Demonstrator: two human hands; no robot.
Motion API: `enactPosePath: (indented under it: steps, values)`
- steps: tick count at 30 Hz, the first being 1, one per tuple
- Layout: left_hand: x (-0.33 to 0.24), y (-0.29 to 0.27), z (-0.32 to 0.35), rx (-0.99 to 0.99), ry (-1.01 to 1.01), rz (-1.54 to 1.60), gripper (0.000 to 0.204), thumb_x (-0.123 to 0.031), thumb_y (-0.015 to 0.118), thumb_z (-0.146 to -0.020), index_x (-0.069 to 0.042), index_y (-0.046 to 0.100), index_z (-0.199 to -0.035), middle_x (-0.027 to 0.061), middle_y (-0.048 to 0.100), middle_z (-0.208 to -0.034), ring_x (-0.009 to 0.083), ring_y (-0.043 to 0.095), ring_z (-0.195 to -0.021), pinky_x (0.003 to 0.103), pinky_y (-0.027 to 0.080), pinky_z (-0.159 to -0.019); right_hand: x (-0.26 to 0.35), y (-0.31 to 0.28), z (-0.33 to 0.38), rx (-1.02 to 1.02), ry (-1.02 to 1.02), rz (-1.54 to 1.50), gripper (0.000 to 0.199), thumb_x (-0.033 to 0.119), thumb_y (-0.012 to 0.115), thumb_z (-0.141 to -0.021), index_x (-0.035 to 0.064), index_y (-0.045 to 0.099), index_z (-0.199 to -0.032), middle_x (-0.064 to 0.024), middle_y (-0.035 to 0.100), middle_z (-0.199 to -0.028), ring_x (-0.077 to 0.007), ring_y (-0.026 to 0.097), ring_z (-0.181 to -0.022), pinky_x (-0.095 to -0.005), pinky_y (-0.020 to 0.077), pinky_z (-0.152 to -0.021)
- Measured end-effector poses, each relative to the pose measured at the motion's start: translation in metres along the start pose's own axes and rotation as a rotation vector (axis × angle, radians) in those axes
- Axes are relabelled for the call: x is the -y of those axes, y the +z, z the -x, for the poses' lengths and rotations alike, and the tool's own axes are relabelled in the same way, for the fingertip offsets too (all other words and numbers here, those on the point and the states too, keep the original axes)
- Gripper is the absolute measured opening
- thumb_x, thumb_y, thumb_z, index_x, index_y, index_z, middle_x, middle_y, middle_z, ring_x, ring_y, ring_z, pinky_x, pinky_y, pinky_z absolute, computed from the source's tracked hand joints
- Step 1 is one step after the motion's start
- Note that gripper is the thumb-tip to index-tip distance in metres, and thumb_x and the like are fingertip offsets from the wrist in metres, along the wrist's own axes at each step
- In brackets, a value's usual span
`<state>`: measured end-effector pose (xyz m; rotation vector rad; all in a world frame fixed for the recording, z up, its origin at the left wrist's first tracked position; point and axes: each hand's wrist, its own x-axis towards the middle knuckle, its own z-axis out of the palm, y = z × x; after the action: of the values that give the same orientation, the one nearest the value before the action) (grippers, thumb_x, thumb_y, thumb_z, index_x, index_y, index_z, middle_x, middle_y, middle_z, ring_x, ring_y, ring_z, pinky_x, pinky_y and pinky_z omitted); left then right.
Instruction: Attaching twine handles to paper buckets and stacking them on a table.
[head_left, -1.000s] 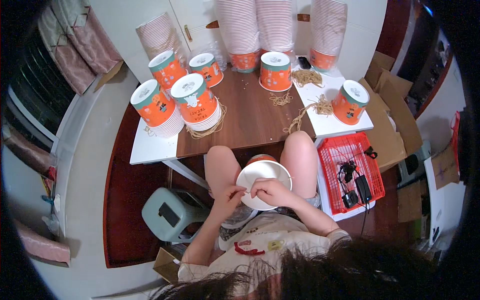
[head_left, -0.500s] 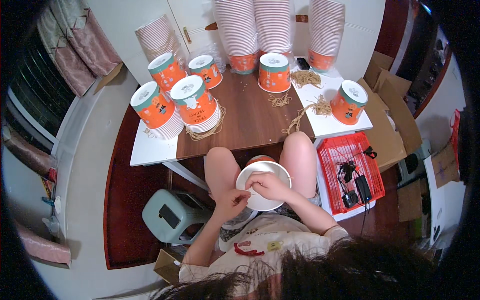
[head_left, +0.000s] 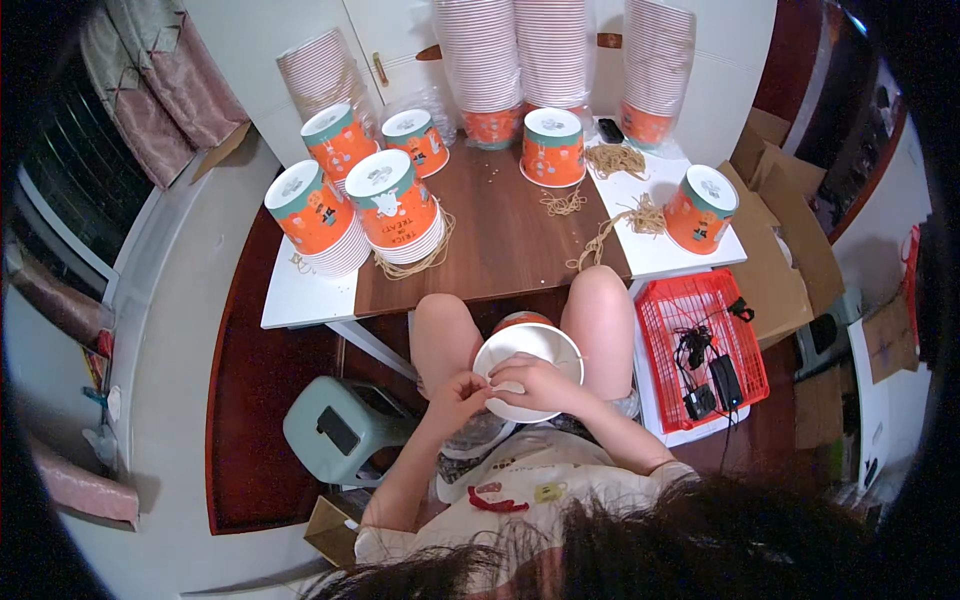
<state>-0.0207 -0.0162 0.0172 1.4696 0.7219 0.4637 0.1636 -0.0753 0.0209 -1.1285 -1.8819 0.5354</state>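
Observation:
An orange paper bucket (head_left: 556,348) with a white inside sits between my knees, its mouth turned up toward me. My left hand (head_left: 460,402) is at its near left rim, fingertips pinched together. Over the bucket's mouth, my right hand (head_left: 533,382) curls with its fingertips meeting those of the left. Whatever lies between the fingertips is too small to make out. A short thin strand pokes out at the bucket's right rim.
Upturned orange buckets (head_left: 400,205) stand on the table (head_left: 480,235), several in stacks. Wrapped bucket stacks (head_left: 478,60) rise behind. Tan cord bundles (head_left: 614,160) lie at right. A red basket (head_left: 655,330) with black adapters is beside my right knee; a grey-green stool (head_left: 310,425) stands left.
My right hand has drawn slightly closer to the left, and the fingertips now meet at the near left rim. The bucket stays between my knees.

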Motion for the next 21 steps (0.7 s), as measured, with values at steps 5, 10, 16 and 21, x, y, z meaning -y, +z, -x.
enactPosePath:
  steps: [5, 10, 16, 21]
  values:
    - [0.012, -0.006, 0.002, -0.030, -0.017, 0.073, 0.006, -0.006, 0.052, -0.084, -0.003, 0.051, -0.089, 0.0017, 0.056, -0.079, 0.0074, 0.053, -0.071, 0.019, 0.043, -0.060, 0.002, 0.003, 0.003, -0.086, 0.042, 0.205, 0.009, 0.016, 0.064, -0.069, 0.0112, 0.062, -0.076, -0.0041, 0.058, -0.096, -0.0205, 0.051, -0.091, -0.0357, 0.0359, -0.079]
    - [0.008, -0.011, 0.005, -0.043, -0.042, 0.096, 0.005, -0.005, 0.049, -0.085, -0.003, 0.049, -0.089, 0.0040, 0.057, -0.082, 0.0092, 0.055, -0.075, 0.021, 0.045, -0.065, 0.016, 0.006, 0.010, -0.231, 0.075, 0.336, 0.007, 0.013, 0.063, -0.065, 0.0111, 0.058, -0.069, -0.0038, 0.054, -0.093, -0.0233, 0.048, -0.090, -0.0369, 0.0338, -0.077]
    - [0.005, -0.016, 0.004, -0.110, -0.082, 0.143, 0.004, -0.005, 0.048, -0.085, -0.002, 0.049, -0.088, 0.0050, 0.058, -0.080, 0.0102, 0.056, -0.073, 0.022, 0.046, -0.064, 0.033, 0.037, 0.030, 0.051, -0.010, 0.289, 0.011, 0.015, 0.061, -0.063, 0.0109, 0.056, -0.072, -0.0042, 0.051, -0.089, -0.0224, 0.046, -0.087, -0.0361, 0.0327, -0.074]
    - [0.005, -0.019, 0.006, -0.065, 0.015, -0.035, 0.004, -0.005, 0.049, -0.083, -0.002, 0.051, -0.086, 0.0042, 0.058, -0.076, 0.0086, 0.055, -0.069, 0.021, 0.045, -0.062, 0.021, 0.053, 0.022, 0.127, -0.056, 0.297, 0.012, 0.019, 0.060, -0.070, 0.0115, 0.059, -0.080, -0.0032, 0.053, -0.079, -0.0214, 0.051, -0.076, -0.0342, 0.0355, -0.070]
